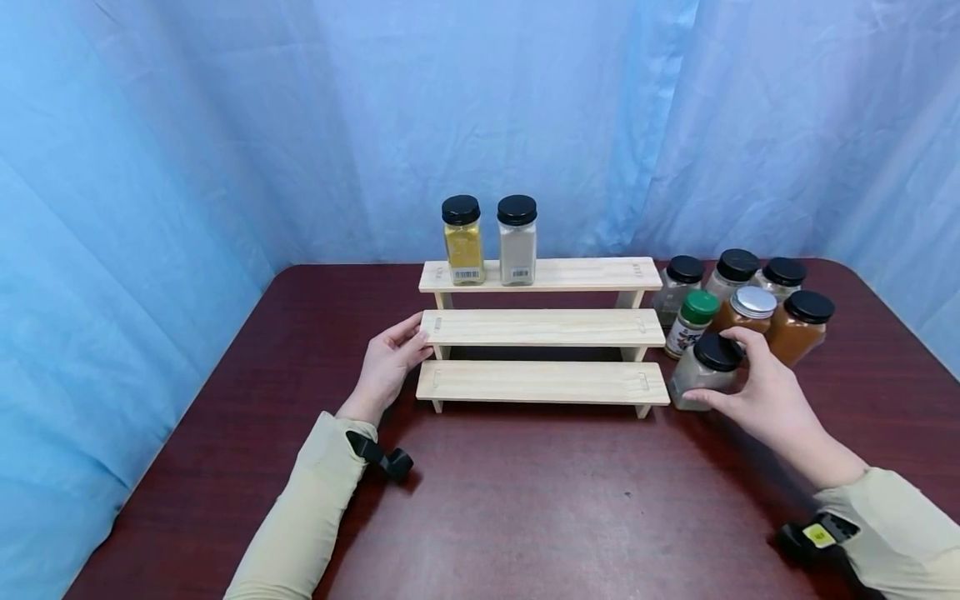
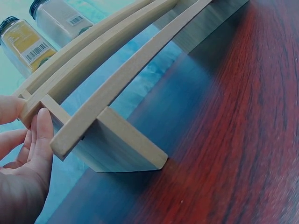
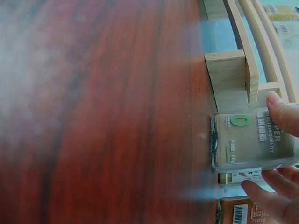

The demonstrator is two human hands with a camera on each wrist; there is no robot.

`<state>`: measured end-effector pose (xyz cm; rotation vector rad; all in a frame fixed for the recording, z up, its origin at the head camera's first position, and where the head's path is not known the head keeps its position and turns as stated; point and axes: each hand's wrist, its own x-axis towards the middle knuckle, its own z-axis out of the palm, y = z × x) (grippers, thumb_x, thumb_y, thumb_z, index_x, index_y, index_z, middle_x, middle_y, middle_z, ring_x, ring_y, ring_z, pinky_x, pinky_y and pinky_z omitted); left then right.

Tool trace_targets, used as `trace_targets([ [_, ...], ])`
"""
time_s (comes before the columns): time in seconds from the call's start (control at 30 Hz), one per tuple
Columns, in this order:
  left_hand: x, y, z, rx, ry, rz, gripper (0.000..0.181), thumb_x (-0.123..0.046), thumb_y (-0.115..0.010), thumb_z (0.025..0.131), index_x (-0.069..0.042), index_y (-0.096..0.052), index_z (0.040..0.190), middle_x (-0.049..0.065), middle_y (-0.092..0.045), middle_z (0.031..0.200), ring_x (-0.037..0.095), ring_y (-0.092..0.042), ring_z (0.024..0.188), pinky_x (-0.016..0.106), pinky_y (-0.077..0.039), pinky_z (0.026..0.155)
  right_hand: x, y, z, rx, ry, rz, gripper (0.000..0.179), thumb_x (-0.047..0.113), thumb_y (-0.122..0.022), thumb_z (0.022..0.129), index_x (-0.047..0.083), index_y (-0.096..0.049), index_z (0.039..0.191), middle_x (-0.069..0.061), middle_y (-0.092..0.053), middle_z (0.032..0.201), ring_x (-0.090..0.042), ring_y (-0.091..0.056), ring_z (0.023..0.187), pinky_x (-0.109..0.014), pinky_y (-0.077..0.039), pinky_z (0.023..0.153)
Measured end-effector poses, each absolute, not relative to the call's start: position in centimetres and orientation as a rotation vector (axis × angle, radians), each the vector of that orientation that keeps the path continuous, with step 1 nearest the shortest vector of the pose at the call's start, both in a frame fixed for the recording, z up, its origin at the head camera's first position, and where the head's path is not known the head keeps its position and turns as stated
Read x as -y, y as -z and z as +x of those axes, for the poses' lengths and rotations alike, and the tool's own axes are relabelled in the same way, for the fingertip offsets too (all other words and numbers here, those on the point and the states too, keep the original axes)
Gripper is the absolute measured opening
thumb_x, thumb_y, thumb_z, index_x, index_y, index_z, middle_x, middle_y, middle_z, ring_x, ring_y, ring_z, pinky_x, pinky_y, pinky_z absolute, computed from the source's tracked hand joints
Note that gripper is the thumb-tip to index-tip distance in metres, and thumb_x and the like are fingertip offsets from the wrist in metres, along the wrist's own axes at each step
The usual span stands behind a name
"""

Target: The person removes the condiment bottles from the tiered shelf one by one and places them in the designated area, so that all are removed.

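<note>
Your right grip [image 1: 767,396] holds the jar [image 1: 699,382], thumb on one side and fingers across from it, one finger at the black lid. The jar is just beside the right end of the bottom shelf [image 1: 542,382], at the right part of the bench [image 1: 540,492]. Its long axis appears upright; whether its base is slightly raised, you cannot tell.

Note the governing relation: the rack [image 1: 542,327] lies to the left of your right grip, its long axis running left to right, its shelves rising away from you. The jar sits between the right grip and the rack's right end, so a leftward move would likely call for lift first, to pass the shelf edge.

The right grip is the nearer to the jar. Your left grip [image 1: 386,362], well apart, pinches the left end of the middle shelf [image 1: 543,329] and appears to steady the rack.

The green-lidded jar [image 1: 694,318] stands close behind the jar; lift straight up to avoid nudging it. The yellow jar [image 1: 464,246] and the pale jar [image 1: 517,248] stand upright on the left half of the top shelf [image 1: 581,273].
</note>
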<state>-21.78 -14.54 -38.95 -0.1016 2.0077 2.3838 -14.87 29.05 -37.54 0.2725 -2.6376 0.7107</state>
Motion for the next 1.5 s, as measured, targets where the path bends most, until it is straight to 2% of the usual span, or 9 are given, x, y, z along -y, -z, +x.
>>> trace_targets([
  [0.27,14.5,38.9,-21.7,-2.001,-2.381,-0.114,0.045,0.003,-0.05,0.095,0.002,-0.043,0.14,-0.001,-0.053,0.097,0.0,-0.06,0.079,0.014,-0.055,0.072,-29.5,36.9,-14.7,2.727,-0.724,0.297,0.092,0.019,-0.089,0.063,-0.003,-0.031,0.131,-0.023,-0.051,0.1,-0.021,-0.044,0.068,-0.023,-0.034,0.05],
  [0.5,14.6,38.8,-21.8,-2.016,-2.359,-0.103,0.046,0.002,-0.05,0.095,0.0,-0.042,0.141,0.002,-0.052,0.101,0.0,-0.061,0.081,0.014,-0.055,0.073,-29.6,35.1,-14.4,2.722,-0.819,0.238,0.093,0.02,-0.086,0.069,-0.001,-0.028,0.138,-0.029,-0.049,0.117,-0.046,-0.053,0.099,-0.028,-0.048,0.066],
  [0.57,14.6,38.8,-21.8,-2.016,-2.356,-0.102,0.046,0.002,-0.05,0.095,0.0,-0.042,0.141,0.002,-0.052,0.101,0.0,-0.061,0.081,0.014,-0.054,0.073,-29.6,34.6,-14.2,2.698,-0.845,0.209,0.091,0.02,-0.084,0.071,0.001,-0.028,0.139,-0.027,-0.05,0.116,-0.046,-0.053,0.1,-0.018,-0.045,0.068],
  [0.63,14.6,38.8,-21.8,-2.012,-2.358,-0.107,0.046,0.002,-0.05,0.095,0.0,-0.042,0.141,0.001,-0.052,0.1,0.0,-0.061,0.08,0.014,-0.054,0.073,-29.5,34.2,-14.1,2.664,-0.881,0.19,0.088,0.018,-0.083,0.073,0.002,-0.028,0.139,-0.024,-0.051,0.116,-0.044,-0.053,0.1,-0.007,-0.042,0.071],
  [0.73,14.6,38.8,-21.8,-2.006,-2.364,-0.116,0.046,0.002,-0.05,0.095,0.0,-0.042,0.141,0.001,-0.052,0.099,-0.001,-0.061,0.08,0.014,-0.054,0.073,-29.2,33.8,-13.9,2.594,-0.908,0.187,0.084,0.014,-0.082,0.074,0.004,-0.03,0.138,-0.014,-0.052,0.114,-0.009,-0.058,0.099,0.007,-0.029,0.07],
  [0.87,14.6,38.9,-21.7,-2.005,-2.373,-0.118,0.046,0.002,-0.05,0.096,0.001,-0.042,0.141,0.0,-0.053,0.098,-0.001,-0.061,0.08,0.014,-0.054,0.072,-28.5,33.5,-13.7,2.496,-0.955,0.213,0.077,0.009,-0.081,0.074,0.003,-0.035,0.136,0.012,-0.049,0.108,0.026,-0.039,0.09,0.008,-0.033,0.073],
  [1.07,14.5,39.0,-21.7,-2.02,-2.373,-0.112,0.045,0.0,-0.051,0.095,0.002,-0.043,0.14,0.001,-0.052,0.098,0.0,-0.061,0.081,0.015,-0.055,0.073,-27.4,33.3,-13.3,2.374,-1.018,0.263,0.068,-0.004,-0.078,0.073,-0.002,-0.042,0.13,0.029,-0.046,0.103,0.022,-0.047,0.089,0.007,-0.035,0.08],
  [1.37,14.6,38.9,-21.7,-2.013,-2.37,-0.109,0.046,0.002,-0.05,0.096,0.002,-0.042,0.141,0.002,-0.051,0.101,0.0,-0.061,0.082,0.014,-0.055,0.074,-24.7,33.0,-13.2,2.298,-1.057,0.363,0.056,-0.012,-0.075,0.071,-0.005,-0.049,0.121,0.025,-0.05,0.105,0.016,-0.049,0.098,0.0,-0.038,0.076],
  [1.5,14.5,38.8,-21.6,-2.009,-2.373,-0.105,0.046,0.002,-0.05,0.096,0.003,-0.041,0.14,0.002,-0.051,0.1,0.0,-0.06,0.081,0.014,-0.054,0.073,-23.3,33.2,-13.5,2.305,-1.062,0.418,0.054,-0.013,-0.074,0.071,-0.006,-0.049,0.118,0.01,-0.055,0.103,0.015,-0.048,0.096,0.002,-0.037,0.084],
])
